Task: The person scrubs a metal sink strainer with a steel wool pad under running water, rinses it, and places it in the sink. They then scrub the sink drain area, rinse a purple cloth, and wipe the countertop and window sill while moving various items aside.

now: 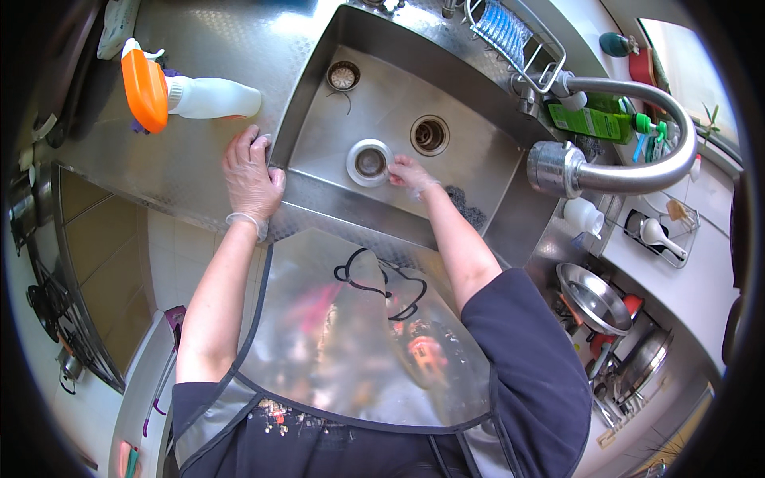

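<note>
My right hand [411, 173], in a clear disposable glove, pinches the rim of a round metal sink strainer [370, 162] inside the stainless steel sink [382, 101]. Beside the strainer is the uncovered drain hole [430, 135]. A dark wire scourer [466, 207] lies on the sink floor, partly behind my right forearm. My left hand [251, 179], also gloved, rests on the steel counter [197, 161] at the sink's left edge and holds nothing. Just beyond its fingers, a spray bottle with an orange head [146, 89] lies on its side.
A thick curved faucet [633, 179] arches over the sink's right side. Near it stand a green detergent bottle [591, 122] and a wire rack holding a blue cloth [502, 30]. A round fitting [343, 76] sits in the far left corner. Metal pans [594, 299] are at the right.
</note>
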A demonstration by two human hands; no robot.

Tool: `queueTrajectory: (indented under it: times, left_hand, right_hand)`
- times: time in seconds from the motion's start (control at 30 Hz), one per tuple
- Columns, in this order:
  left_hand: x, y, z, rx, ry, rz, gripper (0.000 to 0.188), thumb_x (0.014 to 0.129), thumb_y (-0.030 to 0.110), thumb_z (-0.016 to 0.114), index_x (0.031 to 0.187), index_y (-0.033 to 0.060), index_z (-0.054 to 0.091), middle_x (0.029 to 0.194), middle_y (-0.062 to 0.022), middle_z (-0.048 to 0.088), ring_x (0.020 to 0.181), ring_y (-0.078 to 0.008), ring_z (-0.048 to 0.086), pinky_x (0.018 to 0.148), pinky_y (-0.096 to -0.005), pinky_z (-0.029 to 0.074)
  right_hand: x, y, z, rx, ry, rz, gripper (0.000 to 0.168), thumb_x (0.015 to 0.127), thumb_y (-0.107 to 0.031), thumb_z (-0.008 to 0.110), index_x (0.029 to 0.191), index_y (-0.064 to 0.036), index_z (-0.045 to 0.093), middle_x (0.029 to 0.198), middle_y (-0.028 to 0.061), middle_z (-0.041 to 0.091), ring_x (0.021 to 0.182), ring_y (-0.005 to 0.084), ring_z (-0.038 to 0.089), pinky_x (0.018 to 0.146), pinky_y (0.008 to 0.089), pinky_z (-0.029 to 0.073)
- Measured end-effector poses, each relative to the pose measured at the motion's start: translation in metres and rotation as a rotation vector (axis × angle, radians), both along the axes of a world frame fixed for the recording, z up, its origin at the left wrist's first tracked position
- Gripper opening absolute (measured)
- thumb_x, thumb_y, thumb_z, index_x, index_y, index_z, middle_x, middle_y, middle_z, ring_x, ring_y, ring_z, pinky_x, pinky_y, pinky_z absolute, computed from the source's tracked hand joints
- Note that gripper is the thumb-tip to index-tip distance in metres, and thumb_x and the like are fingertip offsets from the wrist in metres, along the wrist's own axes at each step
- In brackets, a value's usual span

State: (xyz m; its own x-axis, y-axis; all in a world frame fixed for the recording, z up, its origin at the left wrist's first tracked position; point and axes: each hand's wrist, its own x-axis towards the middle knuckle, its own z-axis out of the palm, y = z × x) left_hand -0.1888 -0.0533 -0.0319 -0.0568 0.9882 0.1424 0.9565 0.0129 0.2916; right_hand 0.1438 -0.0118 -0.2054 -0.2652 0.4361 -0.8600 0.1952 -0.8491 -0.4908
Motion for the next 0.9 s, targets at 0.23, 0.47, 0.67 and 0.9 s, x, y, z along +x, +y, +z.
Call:
queueTrajectory:
  times: [0.23,0.47,0.67,0.9]
  left_hand:
    - [-0.003,-0.002,0.000,-0.008,-0.017,0.007,0.054,0.062,0.006,0.061,0.113,0.0098,0.043,0.127,-0.0127,0.042,0.121,-0.0350,0.039,0.104,-0.0482,0.030]
    - [0.000,0.001,0.001,-0.018,-0.016,0.007,0.055,0.061,0.005,0.060,0.113,0.0104,0.044,0.127,-0.0126,0.042,0.121,-0.0353,0.039,0.103,-0.0482,0.030]
    - [0.000,0.008,0.001,-0.003,-0.041,-0.018,0.056,0.061,0.005,0.060,0.114,0.0106,0.045,0.128,-0.0130,0.043,0.120,-0.0354,0.040,0.102,-0.0482,0.031]
    - [-0.002,0.002,-0.002,-0.008,-0.012,0.000,0.056,0.061,0.004,0.060,0.115,0.0100,0.045,0.128,-0.0124,0.042,0.121,-0.0340,0.040,0.102,-0.0481,0.031]
  right_hand:
    - [-0.045,0.081,0.035,0.550,-0.611,0.419,0.060,0.081,-0.049,0.057,0.117,-0.001,0.061,0.114,0.0216,0.062,0.107,0.0315,0.060,0.092,0.0394,0.046]
    - [-0.138,0.162,-0.022,0.743,-0.607,0.140,0.043,0.080,-0.022,0.058,0.118,-0.002,0.060,0.098,0.0188,0.067,0.083,0.0250,0.066,0.074,0.0357,0.052]
    - [-0.024,0.157,-0.105,0.798,-0.601,-0.150,0.039,0.080,-0.012,0.056,0.117,0.001,0.058,0.095,0.0167,0.067,0.066,0.0212,0.065,0.059,0.0321,0.053]
    - [0.104,0.061,-0.034,0.694,-0.968,0.022,0.017,0.072,-0.015,0.066,0.087,-0.006,0.068,0.079,0.0097,0.069,0.074,0.0230,0.067,0.071,0.0332,0.051]
